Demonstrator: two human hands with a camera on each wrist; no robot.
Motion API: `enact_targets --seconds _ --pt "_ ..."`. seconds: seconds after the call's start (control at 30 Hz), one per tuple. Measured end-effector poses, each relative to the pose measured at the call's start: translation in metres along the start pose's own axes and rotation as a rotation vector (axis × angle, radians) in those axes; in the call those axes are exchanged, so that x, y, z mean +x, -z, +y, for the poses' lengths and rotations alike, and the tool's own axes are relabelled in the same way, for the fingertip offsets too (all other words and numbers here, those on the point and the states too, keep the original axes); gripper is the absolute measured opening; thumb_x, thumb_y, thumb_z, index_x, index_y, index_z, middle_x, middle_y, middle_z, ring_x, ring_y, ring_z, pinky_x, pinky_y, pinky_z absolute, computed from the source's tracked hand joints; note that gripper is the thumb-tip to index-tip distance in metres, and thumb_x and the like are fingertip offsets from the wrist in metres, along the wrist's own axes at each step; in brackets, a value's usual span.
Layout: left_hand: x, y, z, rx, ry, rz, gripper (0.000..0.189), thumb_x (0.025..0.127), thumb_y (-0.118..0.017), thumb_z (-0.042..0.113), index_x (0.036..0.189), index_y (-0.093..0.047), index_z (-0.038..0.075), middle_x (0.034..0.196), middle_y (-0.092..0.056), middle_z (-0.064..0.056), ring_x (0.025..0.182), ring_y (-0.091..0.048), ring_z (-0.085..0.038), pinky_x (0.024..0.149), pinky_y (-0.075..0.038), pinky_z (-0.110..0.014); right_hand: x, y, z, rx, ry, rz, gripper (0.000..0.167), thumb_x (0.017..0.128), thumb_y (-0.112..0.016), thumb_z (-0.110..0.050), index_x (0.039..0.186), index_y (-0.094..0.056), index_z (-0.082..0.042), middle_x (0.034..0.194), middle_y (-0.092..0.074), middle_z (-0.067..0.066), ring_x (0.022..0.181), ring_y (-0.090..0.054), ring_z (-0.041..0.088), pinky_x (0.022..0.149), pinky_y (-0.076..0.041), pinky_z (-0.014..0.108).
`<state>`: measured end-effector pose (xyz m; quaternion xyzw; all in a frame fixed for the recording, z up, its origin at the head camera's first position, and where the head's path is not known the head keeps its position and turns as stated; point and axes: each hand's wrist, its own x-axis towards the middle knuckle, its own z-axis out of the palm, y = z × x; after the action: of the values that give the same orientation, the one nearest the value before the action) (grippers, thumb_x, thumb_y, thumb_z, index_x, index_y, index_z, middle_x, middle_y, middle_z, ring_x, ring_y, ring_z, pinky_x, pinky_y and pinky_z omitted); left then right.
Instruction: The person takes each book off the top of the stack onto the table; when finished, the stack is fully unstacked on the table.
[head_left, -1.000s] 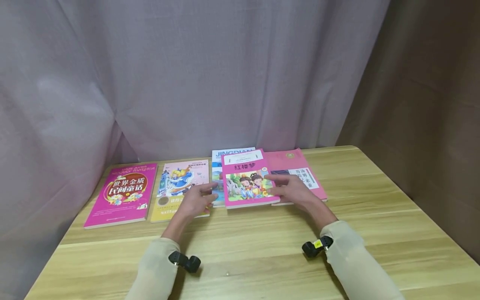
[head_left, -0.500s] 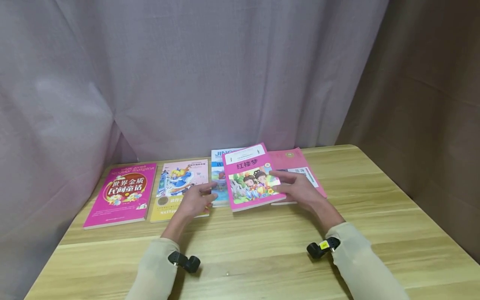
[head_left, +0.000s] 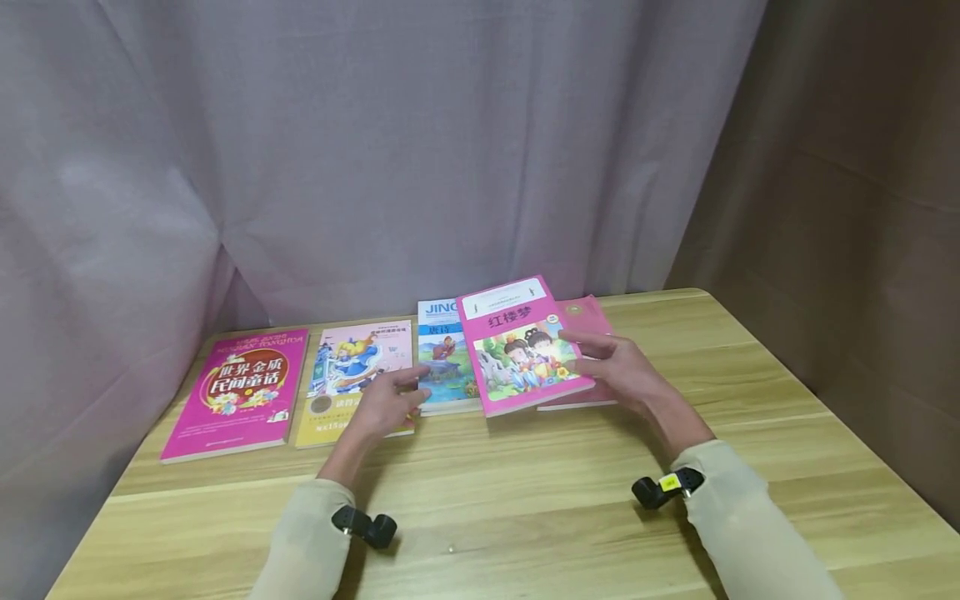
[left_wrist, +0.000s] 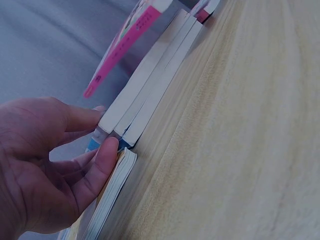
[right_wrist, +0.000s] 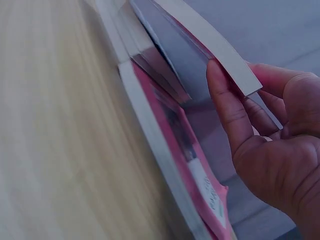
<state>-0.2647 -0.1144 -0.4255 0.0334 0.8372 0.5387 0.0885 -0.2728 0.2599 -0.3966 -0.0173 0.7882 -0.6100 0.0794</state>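
Note:
My right hand (head_left: 628, 368) grips a magenta paperback book (head_left: 521, 367) by its right edge, thumb and fingers on opposite sides. That book is tilted and raised off the books beneath it, as the right wrist view shows with the book's page block (right_wrist: 215, 45). My left hand (head_left: 381, 406) holds the left edge of a blue-covered book (head_left: 444, 350), its finger and thumb against the corner. In the left wrist view the blue-covered book lies in a stack of books (left_wrist: 137, 95). Part of the blue cover is hidden by the magenta book.
A rose-pink book (head_left: 588, 317) lies to the right, partly covered. On the left are a magenta fairy-tale book (head_left: 240, 392) and a yellow-and-pink book (head_left: 360, 358) under my left forearm. The wooden table (head_left: 487, 500) ends at a grey curtain (head_left: 420, 150).
My right hand has drawn the magenta book rightward, raising and tilting it, which uncovers more of the blue-covered book. My left hand has stayed at the blue book's edge.

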Motion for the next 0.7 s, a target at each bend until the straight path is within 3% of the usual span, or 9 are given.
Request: enact_targets --seconds 0.23,0.3,0.4,0.5,0.63,0.7 --pt "0.0 0.0 0.0 0.013 -0.004 0.008 0.05 0.103 -0.068 0.012 0.152 -0.059 0.017 0.151 -0.057 -0.028 0.076 -0.065 -0.016 0.064 -0.061 -0.029 -0.006 0.027 -0.01 -0.089 -0.034 0.043 0.063 0.101 -0.072 -0.018 0.159 -0.048 -0.02 0.165 -0.043 0.02 0.125 -0.063 0.023 0.09 -0.059 0.019" --pt "0.001 0.0 -0.001 0.013 -0.002 0.008 0.05 0.103 -0.068 0.012 0.152 -0.059 0.017 0.15 -0.057 -0.027 0.076 -0.065 -0.016 0.064 -0.061 -0.028 -0.008 0.035 -0.012 -0.073 -0.046 0.045 0.064 0.102 -0.072 -0.019 0.16 -0.047 -0.021 0.166 -0.043 0.02 0.121 -0.065 0.019 0.088 -0.059 0.019" --pt "0.001 -0.001 -0.002 0.006 0.002 0.004 0.05 0.103 -0.068 0.012 0.152 -0.059 0.017 0.151 -0.056 -0.027 0.076 -0.065 -0.016 0.063 -0.06 -0.028 -0.012 0.049 -0.013 -0.046 -0.07 0.055 0.065 0.102 -0.072 -0.02 0.161 -0.045 -0.022 0.165 -0.043 0.021 0.102 -0.067 0.008 0.071 -0.055 0.017" --pt "0.001 -0.001 -0.002 0.008 -0.001 0.006 0.05 0.102 -0.069 0.012 0.151 -0.06 0.016 0.151 -0.056 -0.028 0.075 -0.065 -0.015 0.062 -0.06 -0.027 -0.016 0.061 -0.013 0.009 -0.074 0.054 0.065 0.102 -0.072 -0.019 0.161 -0.044 -0.02 0.163 -0.046 0.021 0.095 -0.069 0.003 0.07 -0.058 0.018" --pt "0.0 -0.001 -0.001 0.018 -0.013 0.014 0.05 0.102 -0.069 0.012 0.151 -0.06 0.016 0.151 -0.056 -0.028 0.073 -0.065 -0.015 0.062 -0.06 -0.027 -0.019 0.078 -0.011 0.091 -0.062 0.05 0.067 0.1 -0.075 -0.016 0.161 -0.046 -0.018 0.136 -0.07 0.0 0.099 -0.073 0.003 0.088 -0.064 0.024" --pt "0.0 0.0 -0.002 0.016 -0.013 0.012 0.05 0.102 -0.069 0.012 0.151 -0.06 0.016 0.151 -0.056 -0.028 0.073 -0.065 -0.015 0.062 -0.06 -0.028 -0.02 0.086 -0.01 0.114 -0.064 0.053 0.067 0.098 -0.077 -0.016 0.159 -0.049 -0.021 0.117 -0.073 -0.017 0.098 -0.073 0.004 0.083 -0.064 0.022"
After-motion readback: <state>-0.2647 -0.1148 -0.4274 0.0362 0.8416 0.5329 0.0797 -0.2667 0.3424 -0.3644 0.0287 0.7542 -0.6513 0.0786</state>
